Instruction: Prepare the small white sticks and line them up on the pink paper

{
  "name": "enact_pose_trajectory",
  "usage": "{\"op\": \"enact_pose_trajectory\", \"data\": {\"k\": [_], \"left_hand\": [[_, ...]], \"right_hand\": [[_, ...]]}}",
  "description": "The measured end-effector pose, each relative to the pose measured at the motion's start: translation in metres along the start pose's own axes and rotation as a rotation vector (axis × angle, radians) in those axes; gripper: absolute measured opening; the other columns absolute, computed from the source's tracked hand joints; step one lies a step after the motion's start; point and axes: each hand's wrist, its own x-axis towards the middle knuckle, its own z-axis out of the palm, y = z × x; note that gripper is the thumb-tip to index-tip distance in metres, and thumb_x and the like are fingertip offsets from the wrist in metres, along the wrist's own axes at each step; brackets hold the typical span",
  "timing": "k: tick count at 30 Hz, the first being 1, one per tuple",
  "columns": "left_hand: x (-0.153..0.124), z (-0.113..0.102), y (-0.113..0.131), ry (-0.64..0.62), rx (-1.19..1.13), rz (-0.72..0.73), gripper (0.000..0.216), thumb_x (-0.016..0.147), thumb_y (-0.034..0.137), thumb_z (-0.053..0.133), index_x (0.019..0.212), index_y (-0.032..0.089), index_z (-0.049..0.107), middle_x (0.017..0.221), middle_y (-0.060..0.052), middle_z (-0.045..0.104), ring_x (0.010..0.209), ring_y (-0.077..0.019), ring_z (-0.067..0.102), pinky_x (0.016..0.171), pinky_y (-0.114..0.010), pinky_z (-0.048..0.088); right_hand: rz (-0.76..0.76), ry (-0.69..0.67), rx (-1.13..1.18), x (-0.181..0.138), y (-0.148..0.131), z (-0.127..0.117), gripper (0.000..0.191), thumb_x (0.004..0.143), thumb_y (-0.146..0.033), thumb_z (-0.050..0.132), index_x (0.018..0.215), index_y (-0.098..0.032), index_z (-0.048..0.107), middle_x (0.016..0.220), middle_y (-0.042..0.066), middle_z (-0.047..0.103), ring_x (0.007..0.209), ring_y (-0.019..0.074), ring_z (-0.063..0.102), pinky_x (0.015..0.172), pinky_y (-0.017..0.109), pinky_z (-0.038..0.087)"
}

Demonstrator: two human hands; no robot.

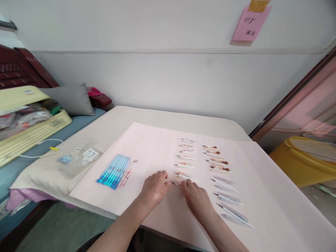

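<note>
My left hand [155, 188] is over the pink sheet, its fingers curled together, and what they may hold is hidden. To its right, my right hand [196, 196] has its fingers closed at the end of a pen refill [176, 184], whose dark tip points left toward my left hand. Beyond that lies a column of white refills [186, 157] paired with pen barrels. Further right is a second column, with brown-topped pen barrels [219, 161] at the back and clear grey barrels [231, 198] nearer me. Blue pens [114, 171] lie side by side at left, beside red-and-white pens [128, 173].
The pink sheet [152, 140] covers much of the cloth-topped table [168, 117]. Clear packaging [84, 159] lies at left. A yellow box of bags [34, 122] and a grey cushion [70, 99] are beyond it. A yellow bin [296, 161] stands at right.
</note>
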Motion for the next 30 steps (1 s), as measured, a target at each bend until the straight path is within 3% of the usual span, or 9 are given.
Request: {"op": "enact_pose_trajectory", "data": {"k": [8, 20, 30], "left_hand": [[-0.002, -0.001, 0.0, -0.035, 0.08, 0.017, 0.019, 0.077, 0.03, 0.049, 0.09, 0.021, 0.059, 0.09, -0.009, 0.063, 0.083, -0.0242, 0.059, 0.069, -0.03, 0.037], [-0.006, -0.002, 0.005, -0.095, 0.224, 0.062, 0.021, 0.081, 0.03, 0.042, 0.094, 0.02, 0.056, 0.091, -0.009, 0.063, 0.083, -0.0243, 0.06, 0.069, -0.031, 0.04], [-0.005, 0.0, 0.003, -0.112, 0.298, 0.071, 0.022, 0.082, 0.031, 0.042, 0.098, 0.021, 0.054, 0.095, -0.006, 0.063, 0.085, -0.0212, 0.061, 0.07, -0.03, 0.042]], "right_hand": [[0.02, 0.037, 0.1, -0.003, 0.016, -0.004, 0.017, 0.079, -0.013, 0.044, 0.093, -0.021, 0.047, 0.094, 0.003, 0.054, 0.08, 0.0187, 0.058, 0.05, 0.026, 0.032], [-0.017, -0.041, 0.075, -0.003, 0.011, -0.004, 0.03, 0.075, 0.0, 0.039, 0.093, -0.018, 0.054, 0.095, 0.006, 0.054, 0.078, 0.0163, 0.058, 0.052, 0.026, 0.032], [0.013, 0.032, 0.004, 0.004, 0.011, -0.006, 0.024, 0.079, -0.002, 0.035, 0.087, -0.016, 0.053, 0.093, 0.007, 0.053, 0.074, 0.0153, 0.057, 0.047, 0.026, 0.026]]}}
